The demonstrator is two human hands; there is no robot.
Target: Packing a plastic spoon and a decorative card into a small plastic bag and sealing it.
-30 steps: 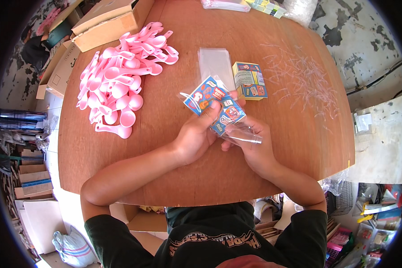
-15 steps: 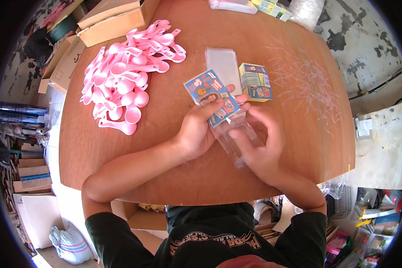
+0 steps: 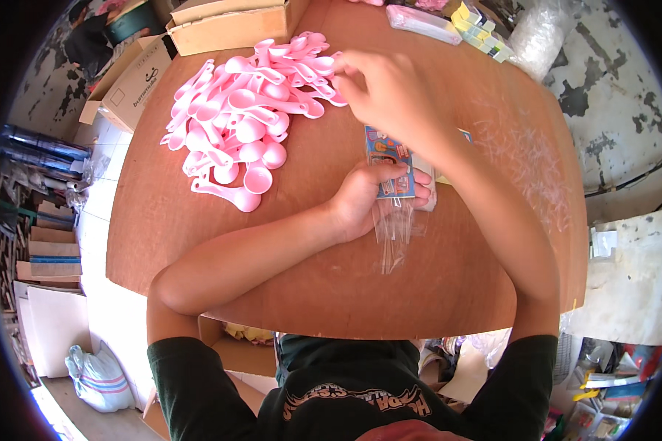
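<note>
Around us, a wall with peeling paint (image 3: 607,55) rises on the right and a pale tiled floor (image 3: 104,187) shows on the left. Before us spreads a brown wooden table (image 3: 331,287), its edges bowed by the lens.

Our right forearm (image 3: 485,180) slants up and leftward across the table, hiding part of what lies beneath it. Our left forearm (image 3: 254,253) comes in low from the left, bent at the elbow. A cardboard box (image 3: 228,33) stands at the far left of the table, just beyond a heap of pink scoops (image 3: 243,117). Scattered clear strips (image 3: 522,158) cover the right side.

Our right hand (image 3: 386,88) hangs over the heap's right edge, fingers curled; we cannot tell whether they pinch a scoop. Our left hand (image 3: 357,198), near the table's middle, pinches a blue printed card (image 3: 391,147), thumb on top and fingers underneath. A clear plastic bag (image 3: 395,235) hangs below the card from the same hand; whether the card sits inside, we cannot tell. Only a blue corner of another printed piece (image 3: 465,135) peeks past our right forearm.
</note>
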